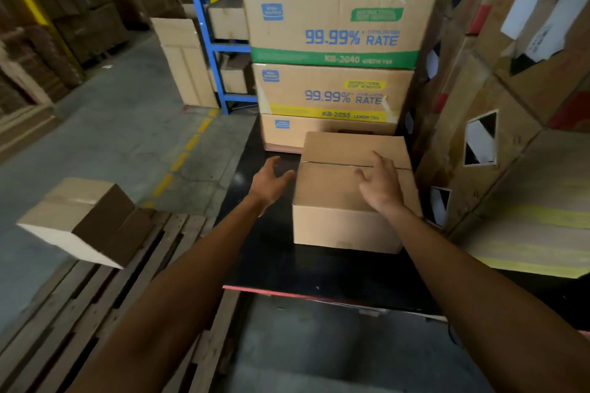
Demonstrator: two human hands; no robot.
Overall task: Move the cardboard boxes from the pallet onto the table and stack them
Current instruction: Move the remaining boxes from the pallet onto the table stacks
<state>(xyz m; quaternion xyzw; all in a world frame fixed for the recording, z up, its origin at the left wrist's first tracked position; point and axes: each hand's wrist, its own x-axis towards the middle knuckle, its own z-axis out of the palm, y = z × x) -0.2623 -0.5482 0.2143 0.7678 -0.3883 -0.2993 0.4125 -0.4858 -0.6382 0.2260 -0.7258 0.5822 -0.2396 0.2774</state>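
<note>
A plain taped cardboard box (335, 201) rests on the black table (274, 268). My left hand (271, 182) hovers open just left of the box, apart from it. Over the box's top right part, my right hand (380, 185) is open with fingers spread; whether it touches the box is unclear. Another plain cardboard box (86, 220) sits tilted on the wooden pallet (95, 306) at the lower left.
Three printed cartons (335, 38) are stacked at the table's far end. Large leaning boxes (510, 105) crowd the right side. Blue shelving (204, 41) stands behind, and concrete floor with yellow dashes (182, 156) lies to the left.
</note>
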